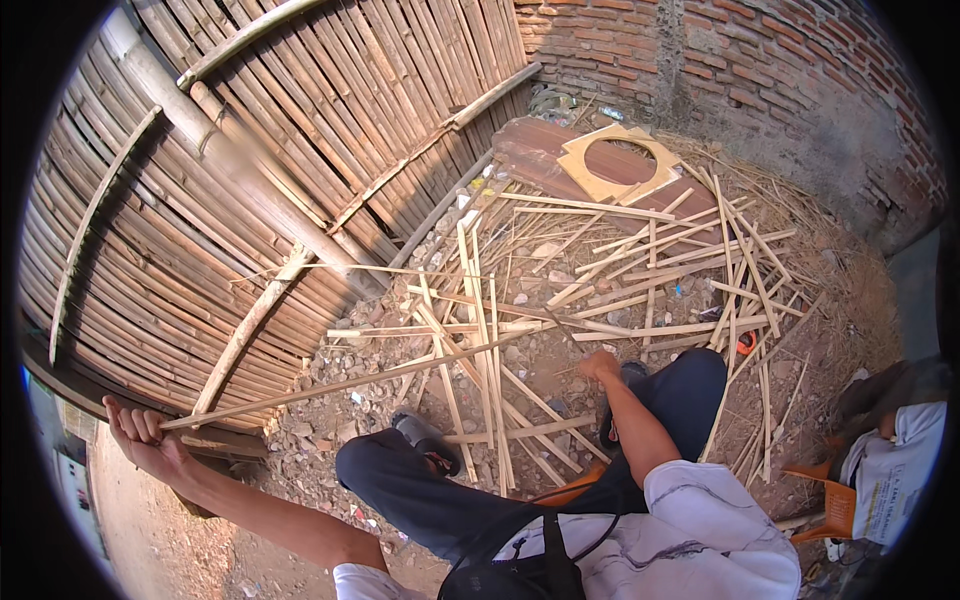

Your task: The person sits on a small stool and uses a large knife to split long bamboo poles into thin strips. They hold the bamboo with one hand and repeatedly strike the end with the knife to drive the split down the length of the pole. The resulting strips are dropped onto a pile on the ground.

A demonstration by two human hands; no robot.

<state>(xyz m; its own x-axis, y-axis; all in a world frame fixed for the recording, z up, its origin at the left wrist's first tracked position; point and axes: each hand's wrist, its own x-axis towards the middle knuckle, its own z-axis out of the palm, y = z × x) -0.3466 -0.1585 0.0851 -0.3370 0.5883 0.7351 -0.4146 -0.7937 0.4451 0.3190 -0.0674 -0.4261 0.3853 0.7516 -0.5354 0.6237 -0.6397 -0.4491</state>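
My left hand (148, 437), stretched out to the far left, is closed round the end of a long bamboo strip (340, 384). The strip runs rightward across the front of my body, over other strips. My right hand (601, 367), above the ground near my right knee, is closed round what looks like a knife (567, 329). Its narrow blade points up and left, close to the strip's far end; whether they touch I cannot tell. Its handle is hidden in my fist. Several loose bamboo strips (492, 370) lie crossed between my feet, with a further pile (690, 265) ahead and to the right.
A bamboo-pole wall (270, 130) stands at the left, and a brick wall (760, 70) at the back. A board with a round hole (660, 180) rests on a brown panel (530, 150). At the right edge are an orange chair (838, 505) and a white sack (900, 470). Rubble covers the ground.
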